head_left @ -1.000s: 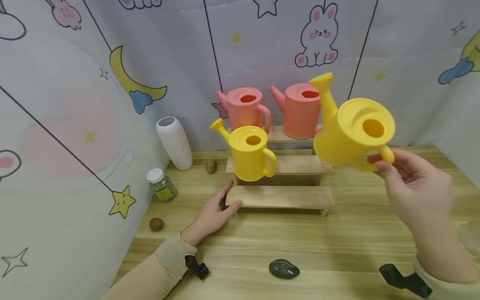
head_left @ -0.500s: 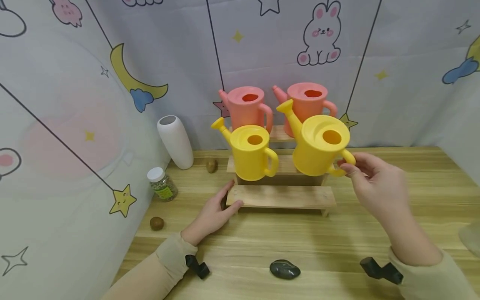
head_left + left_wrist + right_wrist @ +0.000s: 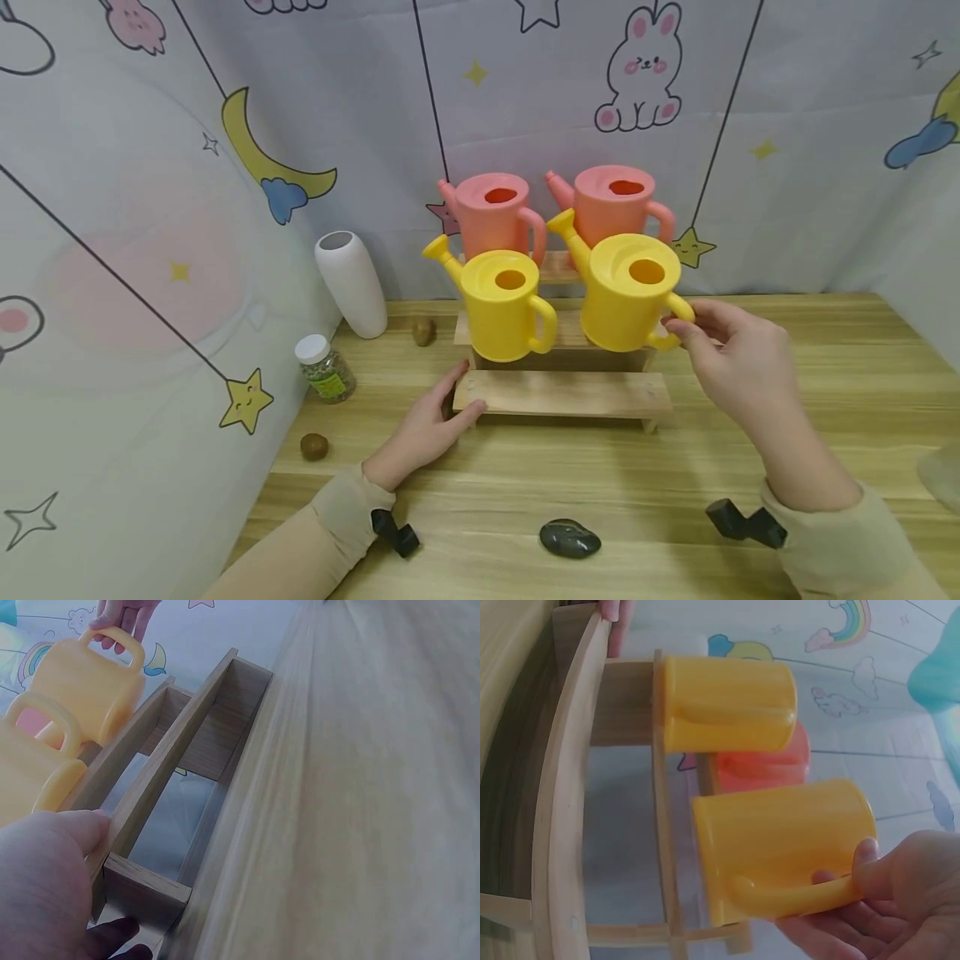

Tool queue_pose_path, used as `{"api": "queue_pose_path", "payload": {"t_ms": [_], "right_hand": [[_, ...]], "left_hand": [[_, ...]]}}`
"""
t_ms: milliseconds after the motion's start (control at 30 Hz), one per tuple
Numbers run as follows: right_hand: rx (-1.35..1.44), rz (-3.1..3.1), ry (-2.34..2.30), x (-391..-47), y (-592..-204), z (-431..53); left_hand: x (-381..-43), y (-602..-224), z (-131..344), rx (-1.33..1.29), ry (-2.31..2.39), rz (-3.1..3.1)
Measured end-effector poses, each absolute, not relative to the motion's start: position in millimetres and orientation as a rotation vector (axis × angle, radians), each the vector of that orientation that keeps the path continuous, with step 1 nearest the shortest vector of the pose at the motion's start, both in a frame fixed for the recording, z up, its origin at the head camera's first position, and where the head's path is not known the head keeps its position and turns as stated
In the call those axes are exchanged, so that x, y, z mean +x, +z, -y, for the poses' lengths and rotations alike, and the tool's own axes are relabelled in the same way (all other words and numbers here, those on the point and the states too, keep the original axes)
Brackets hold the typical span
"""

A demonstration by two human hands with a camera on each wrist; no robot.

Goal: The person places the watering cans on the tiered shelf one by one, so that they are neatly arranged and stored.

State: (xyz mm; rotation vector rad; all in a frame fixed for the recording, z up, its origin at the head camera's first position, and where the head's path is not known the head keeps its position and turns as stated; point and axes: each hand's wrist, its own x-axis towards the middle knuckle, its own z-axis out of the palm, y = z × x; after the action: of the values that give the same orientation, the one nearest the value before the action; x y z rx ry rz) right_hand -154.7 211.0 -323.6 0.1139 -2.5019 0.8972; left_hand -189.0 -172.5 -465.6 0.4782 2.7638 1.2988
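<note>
My right hand (image 3: 738,354) pinches the handle of a yellow watering can (image 3: 626,300) between thumb and fingers. That can is close over the right part of the middle step of a wooden tiered stand (image 3: 562,393), its spout pointing left. To its left, a second yellow watering can (image 3: 498,312) stands on the same step. Two pink watering cans, a left one (image 3: 491,217) and a right one (image 3: 611,204), stand on the top step behind. My left hand (image 3: 420,433) holds the left end of the lowest step; in the left wrist view its thumb (image 3: 86,829) lies at the plank's edge.
A white vase (image 3: 351,283) and a white-lidded jar (image 3: 325,371) stand left of the stand. Two small brown round objects, one farther (image 3: 423,332) and one nearer (image 3: 313,447), lie nearby. A dark stone (image 3: 570,538) lies in front. A printed curtain (image 3: 540,100) hangs behind.
My right hand has carried the yellow watering can left and down from the right side to the middle step, levelling it somewhat. My left hand has stayed on the stand.
</note>
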Motion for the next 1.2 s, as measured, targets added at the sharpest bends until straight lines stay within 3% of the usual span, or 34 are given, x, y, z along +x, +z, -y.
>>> {"api": "queue_pose_path", "payload": {"t_ms": [1200], "right_hand": [[0.089,2.642,1.026,-159.9,-327.2,-220.0]], "left_hand": [[-190.2,-467.4,172.4,0.484,1.293,-2.775]]}}
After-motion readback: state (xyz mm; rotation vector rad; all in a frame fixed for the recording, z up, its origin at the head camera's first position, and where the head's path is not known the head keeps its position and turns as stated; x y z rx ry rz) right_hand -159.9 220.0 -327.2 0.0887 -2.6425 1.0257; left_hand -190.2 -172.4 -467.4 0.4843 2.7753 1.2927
